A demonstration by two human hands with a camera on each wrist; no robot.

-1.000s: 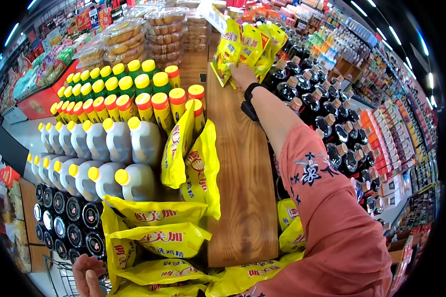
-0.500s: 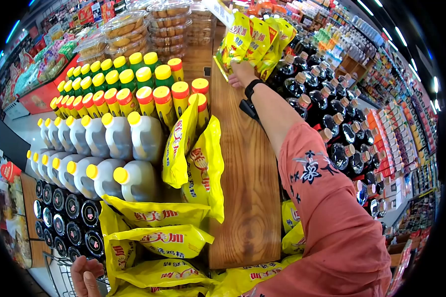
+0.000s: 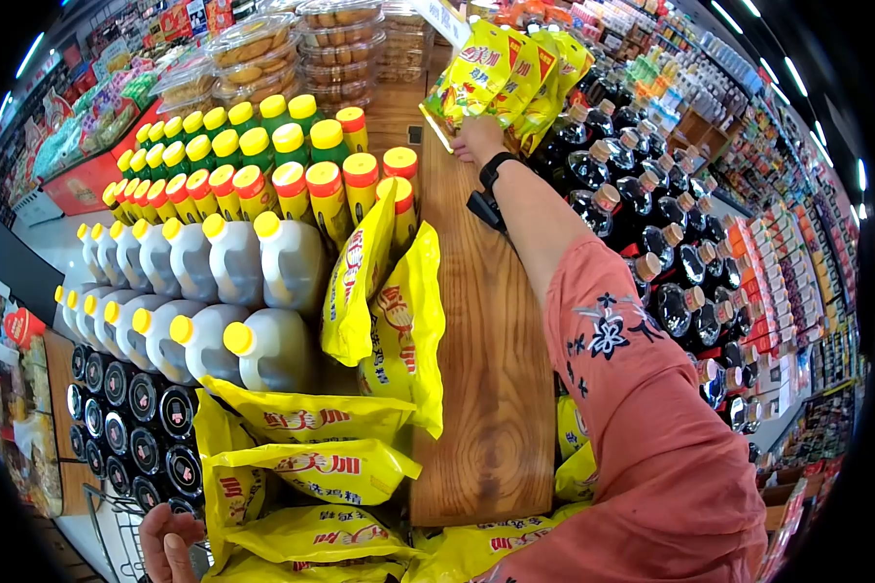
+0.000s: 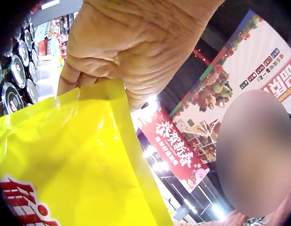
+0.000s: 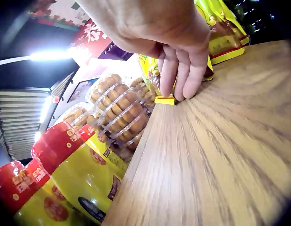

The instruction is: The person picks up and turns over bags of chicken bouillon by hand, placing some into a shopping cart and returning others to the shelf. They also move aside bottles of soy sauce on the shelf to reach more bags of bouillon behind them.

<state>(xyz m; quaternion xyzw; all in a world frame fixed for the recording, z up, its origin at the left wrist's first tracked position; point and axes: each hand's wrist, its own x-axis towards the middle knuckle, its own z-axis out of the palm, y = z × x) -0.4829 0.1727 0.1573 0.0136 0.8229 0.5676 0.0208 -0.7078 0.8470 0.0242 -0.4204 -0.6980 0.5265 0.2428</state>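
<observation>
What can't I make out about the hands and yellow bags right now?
- Left hand: head view's bottom edge cuts it; left wrist view shows it gripping a yellow bag, mostly out of frame.
- Right hand: thumb hidden behind fingers in right wrist view, so grip on upright yellow bags unclear.

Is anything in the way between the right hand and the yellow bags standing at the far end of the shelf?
No. Fingers of the right hand touch the yellow bags at their bottom edge, on the wooden shelf.
</observation>
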